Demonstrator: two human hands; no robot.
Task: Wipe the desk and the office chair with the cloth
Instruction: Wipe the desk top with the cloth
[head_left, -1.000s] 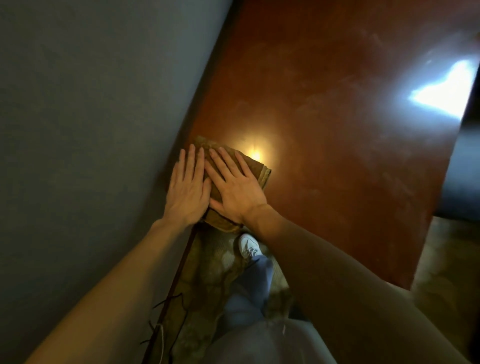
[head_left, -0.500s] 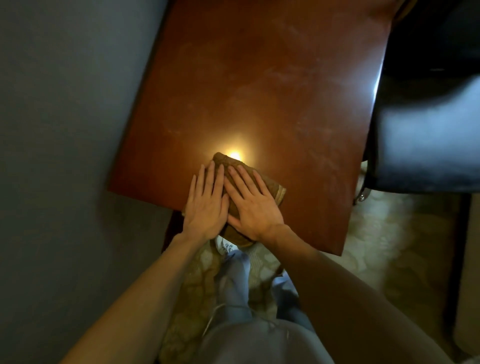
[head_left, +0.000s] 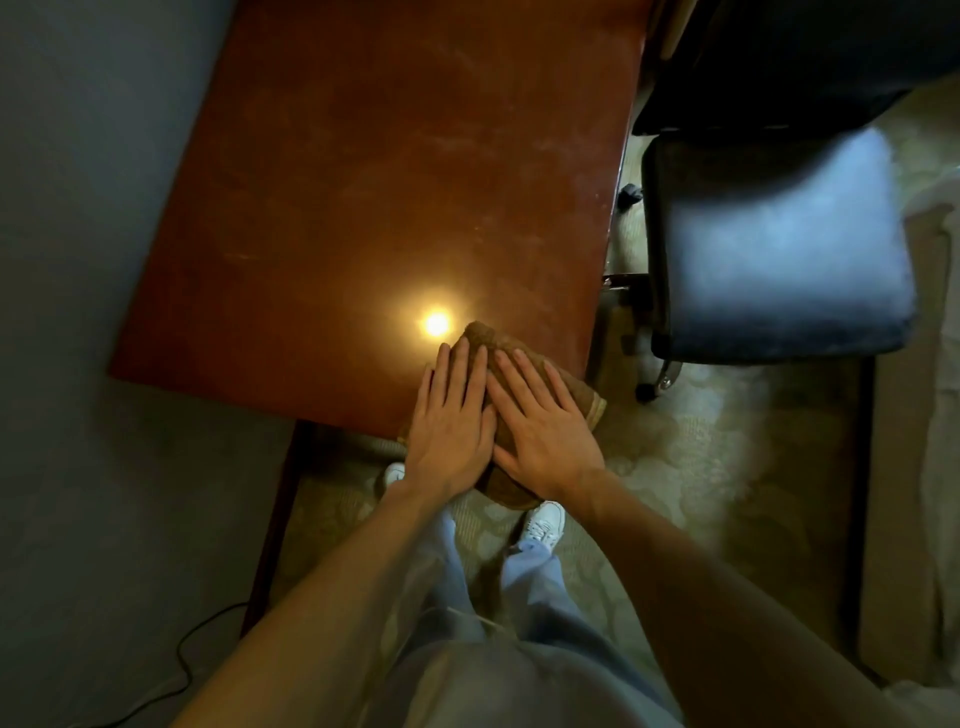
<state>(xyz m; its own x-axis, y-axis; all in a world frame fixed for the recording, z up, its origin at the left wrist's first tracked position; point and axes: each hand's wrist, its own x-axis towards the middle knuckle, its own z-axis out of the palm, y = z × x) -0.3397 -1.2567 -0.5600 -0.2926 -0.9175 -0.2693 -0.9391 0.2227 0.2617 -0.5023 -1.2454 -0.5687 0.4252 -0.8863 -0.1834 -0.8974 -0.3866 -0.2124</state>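
Now both hands lie flat on the cloth (head_left: 482, 336), fingers straight and close together, gripping nothing; the left hand (head_left: 449, 431) and the right hand (head_left: 543, 431) sit side by side, thumbs touching or nearly so, palms pressing down; the cloth is a brown, folded piece lying at the near right corner of the desk (head_left: 389, 182), its far tip showing past the fingertips, its right edge showing beside the right hand, and its near part hanging over the desk's near edge beneath the wrists; the desk top is reddish-brown and glossy, with faint pale smears across it; a round yellow light reflection (head_left: 436, 323) glows on the surface just to the left of the cloth's far tip; the office chair (head_left: 779, 249) stands to the right of the desk, apart from it, its dark padded seat catching a pale sheen; a grey wall (head_left: 78, 208) runs along the left; a dark cable (head_left: 182, 660) trails at the near left; below the hands, pale trousers (head_left: 524, 587) and white shoes (head_left: 543, 522) stand on patterned carpet (head_left: 701, 467).
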